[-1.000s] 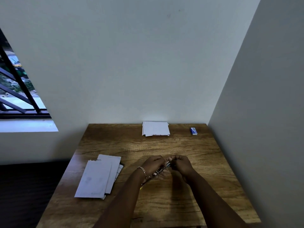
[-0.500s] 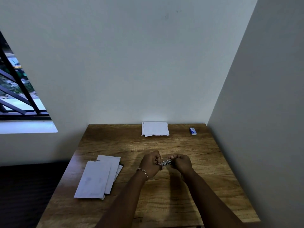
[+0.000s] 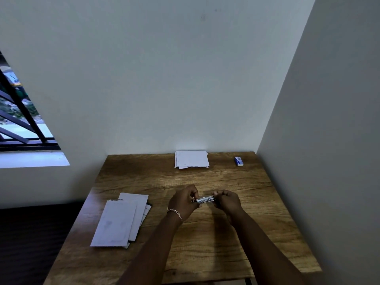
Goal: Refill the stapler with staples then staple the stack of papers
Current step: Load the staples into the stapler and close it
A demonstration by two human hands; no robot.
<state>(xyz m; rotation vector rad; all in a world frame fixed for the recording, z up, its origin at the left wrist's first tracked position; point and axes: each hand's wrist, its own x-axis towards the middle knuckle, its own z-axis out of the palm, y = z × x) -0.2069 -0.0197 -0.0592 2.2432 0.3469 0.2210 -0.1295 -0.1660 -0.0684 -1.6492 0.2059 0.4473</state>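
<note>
A small silver stapler (image 3: pixel 205 200) is held just above the middle of the wooden table (image 3: pixel 205 239), lying roughly level between both hands. My left hand (image 3: pixel 183 202) grips its left end and my right hand (image 3: pixel 227 201) pinches its right end. Whether the stapler is open I cannot tell; most of it is hidden by my fingers. A small blue-and-white staple box (image 3: pixel 238 161) lies at the far right of the table. A stack of white papers (image 3: pixel 191 159) rests at the far edge, against the wall.
Several long white sheets (image 3: pixel 121 220) lie overlapped on the table's left side. Walls close the table in at the back and right. A barred window (image 3: pixel 18 120) is at the left.
Both hands have lifted the stapler slightly away from me and levelled it. My hands have spread a little, showing more of the silver body between them.
</note>
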